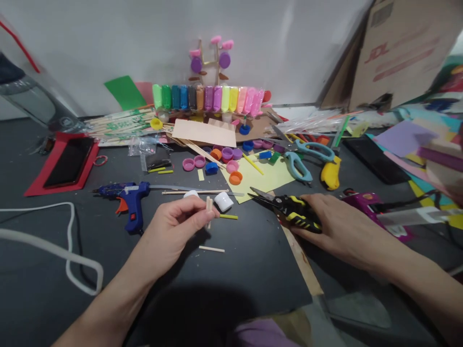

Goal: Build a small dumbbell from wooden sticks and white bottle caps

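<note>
Between thumb and forefinger, my left hand (184, 219) pinches a few short wooden sticks (209, 205) upright. My right hand (340, 226) is wrapped round the handles of black-and-yellow snips (298, 212). Their blades point left over the edge of a pale yellow sheet and look slightly apart. Just behind my left hand are white caps (223, 202) and a long wooden stick (195, 192). Another cut stick piece (211, 249) lies on the dark tabletop in front, and a yellow stick (228, 217) lies right of my left fingertips.
Left stands a blue glue gun (132, 200) near a white cable (72, 255). Coloured bottle caps (227, 153), light blue scissors (298, 166) and clay packs (210, 98) lie farther back. Right are a yellow-handled tool (330, 174), a purple device (365, 205) and a phone (376, 158).
</note>
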Action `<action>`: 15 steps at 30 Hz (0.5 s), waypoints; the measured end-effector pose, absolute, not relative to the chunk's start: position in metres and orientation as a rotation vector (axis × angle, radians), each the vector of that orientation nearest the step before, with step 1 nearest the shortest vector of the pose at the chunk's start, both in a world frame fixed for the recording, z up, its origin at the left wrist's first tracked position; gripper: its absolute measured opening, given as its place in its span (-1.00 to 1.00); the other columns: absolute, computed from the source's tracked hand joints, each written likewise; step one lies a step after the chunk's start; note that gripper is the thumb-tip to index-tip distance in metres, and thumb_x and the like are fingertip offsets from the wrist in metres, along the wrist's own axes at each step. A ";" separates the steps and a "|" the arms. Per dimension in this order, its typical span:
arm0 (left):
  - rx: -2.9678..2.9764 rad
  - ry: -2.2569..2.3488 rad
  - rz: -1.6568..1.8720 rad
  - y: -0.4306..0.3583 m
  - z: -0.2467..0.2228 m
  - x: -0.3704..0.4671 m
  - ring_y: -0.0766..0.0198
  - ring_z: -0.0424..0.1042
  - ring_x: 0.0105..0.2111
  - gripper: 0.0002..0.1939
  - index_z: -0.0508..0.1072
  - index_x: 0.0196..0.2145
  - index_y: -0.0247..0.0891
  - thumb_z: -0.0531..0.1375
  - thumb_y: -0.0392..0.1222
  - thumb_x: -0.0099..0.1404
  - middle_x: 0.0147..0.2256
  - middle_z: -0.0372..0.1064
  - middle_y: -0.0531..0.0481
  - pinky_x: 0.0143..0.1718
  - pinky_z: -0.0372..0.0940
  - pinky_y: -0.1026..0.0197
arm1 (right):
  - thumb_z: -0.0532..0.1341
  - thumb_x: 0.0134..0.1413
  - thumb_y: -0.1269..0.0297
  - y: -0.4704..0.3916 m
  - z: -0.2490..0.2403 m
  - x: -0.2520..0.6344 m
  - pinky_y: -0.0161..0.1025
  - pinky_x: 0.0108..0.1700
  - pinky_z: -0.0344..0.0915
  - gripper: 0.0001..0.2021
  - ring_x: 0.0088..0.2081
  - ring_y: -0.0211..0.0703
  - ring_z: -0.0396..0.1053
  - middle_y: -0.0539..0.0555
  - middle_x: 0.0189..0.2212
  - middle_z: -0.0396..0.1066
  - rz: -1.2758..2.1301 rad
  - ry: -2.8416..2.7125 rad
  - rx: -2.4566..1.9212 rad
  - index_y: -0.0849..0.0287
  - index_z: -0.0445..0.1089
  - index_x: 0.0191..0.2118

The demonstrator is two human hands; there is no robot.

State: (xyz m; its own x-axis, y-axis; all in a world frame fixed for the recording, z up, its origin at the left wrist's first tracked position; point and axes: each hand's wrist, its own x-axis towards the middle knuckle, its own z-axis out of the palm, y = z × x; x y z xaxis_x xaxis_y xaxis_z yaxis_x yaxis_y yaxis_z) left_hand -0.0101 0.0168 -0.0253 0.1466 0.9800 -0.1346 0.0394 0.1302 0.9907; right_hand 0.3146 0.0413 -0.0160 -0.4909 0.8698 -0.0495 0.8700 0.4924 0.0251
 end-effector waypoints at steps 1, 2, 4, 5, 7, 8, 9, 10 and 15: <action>1.100 1.140 1.000 0.017 -0.026 -0.009 0.39 0.34 -0.39 -0.85 0.62 -0.40 -0.13 0.31 -0.07 0.28 -0.41 0.44 0.09 -0.35 0.20 0.35 | 0.18 0.27 0.07 0.044 -0.018 0.316 0.02 -0.32 0.44 -0.74 -0.29 0.23 0.49 0.29 -0.32 0.47 0.011 2.676 1.523 0.18 0.32 -0.19; 1.017 1.103 1.010 0.017 -0.026 -0.008 0.41 0.34 -0.41 -0.86 0.63 -0.41 -0.14 0.33 -0.07 0.25 -0.44 0.43 0.09 -0.35 0.21 0.37 | 0.22 0.23 0.01 0.046 -0.020 0.317 0.09 -0.25 0.45 -0.65 -0.22 0.30 0.48 0.34 -0.24 0.47 0.039 2.690 1.486 0.25 0.34 -0.12; 0.899 1.044 1.021 0.018 -0.026 -0.006 0.43 0.35 -0.43 -0.85 0.63 -0.43 -0.19 0.38 -0.07 0.20 -0.47 0.44 0.08 -0.33 0.22 0.39 | 0.27 0.17 -0.05 0.047 -0.021 0.312 0.23 -0.11 0.41 -0.48 -0.09 0.40 0.43 0.42 -0.09 0.43 0.124 2.757 1.431 0.35 0.36 0.00; 0.859 1.022 1.024 0.018 -0.026 -0.005 0.44 0.36 -0.44 -0.84 0.63 -0.44 -0.20 0.39 -0.07 0.17 -0.48 0.45 0.08 -0.33 0.23 0.40 | 0.27 0.18 -0.02 0.046 -0.020 0.306 0.24 -0.07 0.39 -0.49 -0.04 0.40 0.40 0.43 -0.04 0.40 0.131 2.804 1.414 0.36 0.37 0.02; 0.804 0.991 1.032 0.018 -0.024 -0.003 0.44 0.38 -0.44 -0.83 0.64 -0.44 -0.22 0.42 -0.07 0.14 -0.46 0.46 0.07 -0.33 0.25 0.40 | 0.20 0.29 0.19 0.039 -0.015 0.285 0.10 -0.08 0.40 -0.73 -0.09 0.20 0.41 0.33 -0.09 0.42 0.005 2.931 1.398 0.30 0.42 -0.06; 0.788 0.983 1.035 0.018 -0.024 -0.002 0.44 0.38 -0.45 -0.83 0.64 -0.44 -0.22 0.43 -0.07 0.13 -0.45 0.46 0.07 -0.33 0.25 0.40 | 0.15 0.33 0.28 0.034 -0.013 0.270 -0.02 -0.13 0.41 -0.82 -0.15 0.08 0.42 0.25 -0.18 0.44 -0.146 2.964 1.367 0.26 0.44 -0.13; 0.781 0.980 1.038 0.017 -0.024 -0.002 0.45 0.39 -0.45 -0.83 0.64 -0.44 -0.23 0.43 -0.07 0.13 -0.45 0.47 0.07 -0.33 0.26 0.40 | 0.14 0.33 0.30 0.029 -0.011 0.254 -0.12 -0.22 0.39 -0.84 -0.24 0.00 0.42 0.19 -0.27 0.43 -0.290 3.008 1.273 0.23 0.45 -0.18; 0.785 0.978 1.039 0.017 -0.024 -0.001 0.45 0.39 -0.45 -0.83 0.64 -0.44 -0.23 0.43 -0.08 0.13 -0.45 0.47 0.08 -0.33 0.26 0.40 | 0.17 0.31 0.29 0.023 -0.011 0.238 -0.17 -0.27 0.36 -0.86 -0.27 -0.04 0.41 0.16 -0.29 0.43 -0.407 2.995 1.175 0.22 0.46 -0.19; 0.843 0.979 1.050 0.016 -0.026 -0.002 0.46 0.37 -0.45 -0.84 0.64 -0.42 -0.23 0.40 -0.08 0.18 -0.47 0.45 0.10 -0.34 0.24 0.43 | 0.22 0.26 0.36 0.011 -0.029 0.179 -0.17 -0.23 0.31 -0.93 -0.29 -0.06 0.40 0.15 -0.28 0.47 -0.466 2.917 0.978 0.24 0.43 -0.24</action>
State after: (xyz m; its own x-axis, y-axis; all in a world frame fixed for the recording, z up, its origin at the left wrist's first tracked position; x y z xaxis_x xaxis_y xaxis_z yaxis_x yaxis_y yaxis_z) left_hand -0.0015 0.0157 -0.0259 0.1871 0.9535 -0.2363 -0.3023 0.2847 0.9097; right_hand 0.1786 0.0107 -0.0285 -0.8019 0.5848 -0.1224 0.5938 0.7575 -0.2714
